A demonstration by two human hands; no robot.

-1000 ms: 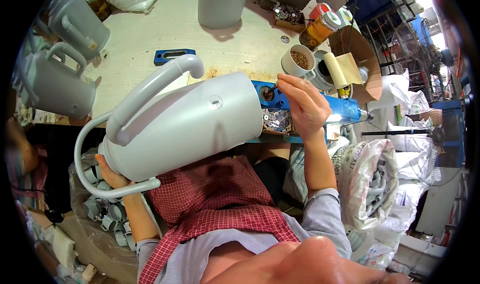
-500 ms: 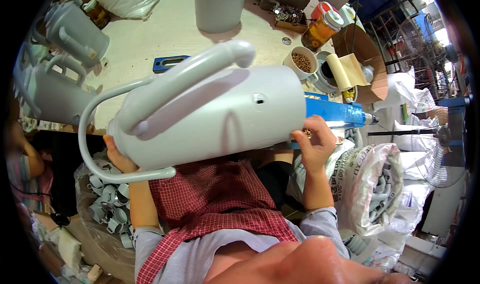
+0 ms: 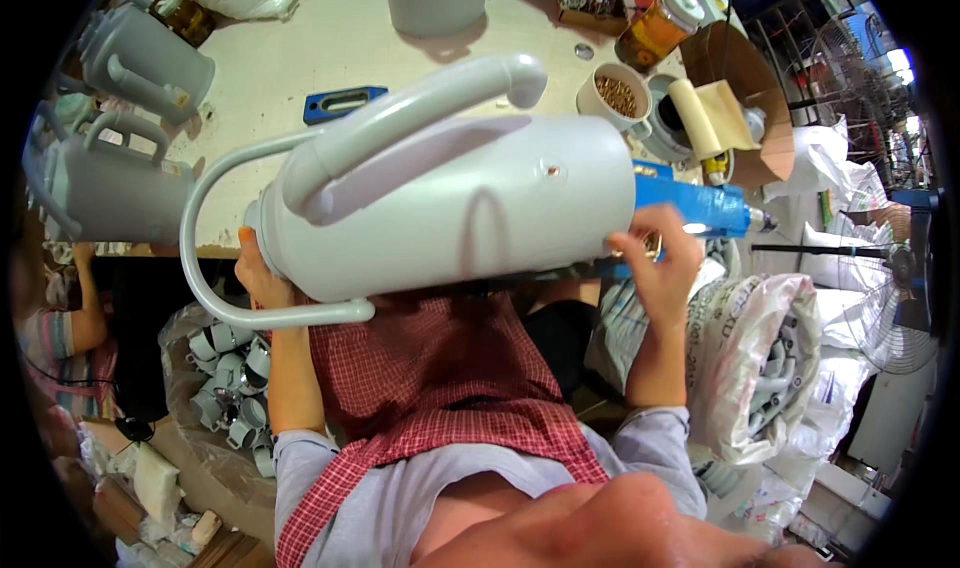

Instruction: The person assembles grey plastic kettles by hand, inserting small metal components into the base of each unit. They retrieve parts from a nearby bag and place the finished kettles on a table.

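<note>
A large pale grey flask casing (image 3: 430, 208) lies on its side across my lap at the table's front edge. It has a thick side handle and a thin looped handle. On its upper side is a small round recess (image 3: 550, 171) with a brass-coloured spot in it. My left hand (image 3: 264, 280) grips the narrow neck end at the left. By the wide end at the right, my right hand (image 3: 665, 253) is curled, thumb and fingertips near the rim. Small brass-coloured pieces (image 3: 651, 244) show in its fingers; their exact kind is too small to tell.
A blue power tool (image 3: 715, 208) lies behind my right hand. Beyond it stands a white mug (image 3: 612, 96) of small brass pieces. Similar grey casings (image 3: 120, 188) stand at the left. Sacks of grey parts (image 3: 765, 368) flank me. Another person's arm (image 3: 88, 313) shows far left.
The casing and both hands sit slightly further right and higher in view. Where a dark square hole showed in the casing, a brass-coloured spot now shows. My right fingers have shifted at the rim.
</note>
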